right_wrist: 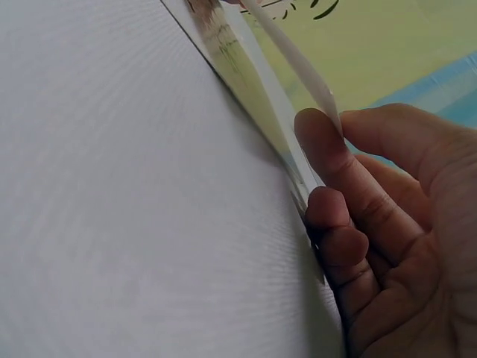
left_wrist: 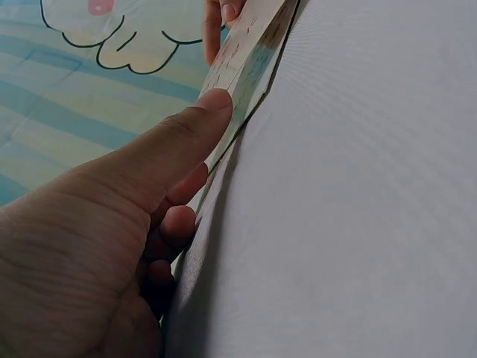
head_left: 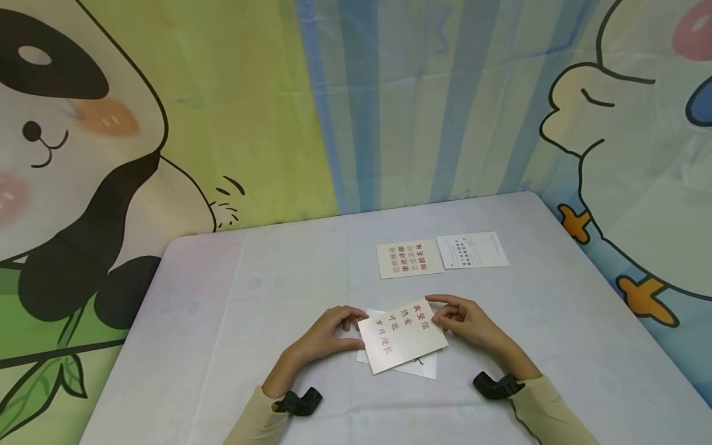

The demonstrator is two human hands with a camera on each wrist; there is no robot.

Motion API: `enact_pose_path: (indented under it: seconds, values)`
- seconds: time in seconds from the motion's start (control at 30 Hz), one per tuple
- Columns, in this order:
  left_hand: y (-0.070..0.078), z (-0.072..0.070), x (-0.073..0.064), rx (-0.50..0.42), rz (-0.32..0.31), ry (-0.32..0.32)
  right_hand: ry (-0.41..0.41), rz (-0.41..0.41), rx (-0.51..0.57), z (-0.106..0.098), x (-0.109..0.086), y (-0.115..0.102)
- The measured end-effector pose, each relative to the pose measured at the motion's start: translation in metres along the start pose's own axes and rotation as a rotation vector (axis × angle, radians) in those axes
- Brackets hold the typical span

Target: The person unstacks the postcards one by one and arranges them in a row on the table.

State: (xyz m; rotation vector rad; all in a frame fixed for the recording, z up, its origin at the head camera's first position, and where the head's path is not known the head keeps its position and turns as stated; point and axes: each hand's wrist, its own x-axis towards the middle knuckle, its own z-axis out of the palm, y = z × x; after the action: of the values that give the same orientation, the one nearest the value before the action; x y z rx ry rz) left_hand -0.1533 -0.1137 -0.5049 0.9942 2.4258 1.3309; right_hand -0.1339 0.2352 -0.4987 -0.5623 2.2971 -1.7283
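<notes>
One red-lettered card [head_left: 403,337] up over one white card [head_left: 414,371] on the near tabletop [head_left: 278,296]!
Left hand [head_left: 328,334], fingers gripping the left edge; right hand [head_left: 473,324], fingers pinching the right; two more cards [head_left: 410,258] lie far right.

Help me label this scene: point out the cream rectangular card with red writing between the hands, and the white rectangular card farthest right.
Cream rectangular card with red writing [head_left: 405,337]: head view, middle of its written face.
White rectangular card farthest right [head_left: 473,250]: head view, middle of its face.

Booth-like setup w/ cartoon backdrop [head_left: 267,105] & tbl [head_left: 278,278]
</notes>
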Motion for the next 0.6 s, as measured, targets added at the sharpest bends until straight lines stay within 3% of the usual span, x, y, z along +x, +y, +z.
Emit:
enact_pose_path:
  seconds: [0.2,0.33,0.6]
  values:
    - [-0.0041,0.001,-0.0002,-0.055,0.043,0.037,-0.012,-0.021,0.008,0.001,0.0009,0.0005]
    - [-0.0061,0.0016,-0.0001,-0.096,0.06,0.057,0.029,-0.026,-0.018,0.0034,0.002,0.0002]
    - [-0.0045,0.0025,0.0011,-0.15,-0.012,0.116,0.098,0.07,0.026,0.0087,0.004,-0.0047]
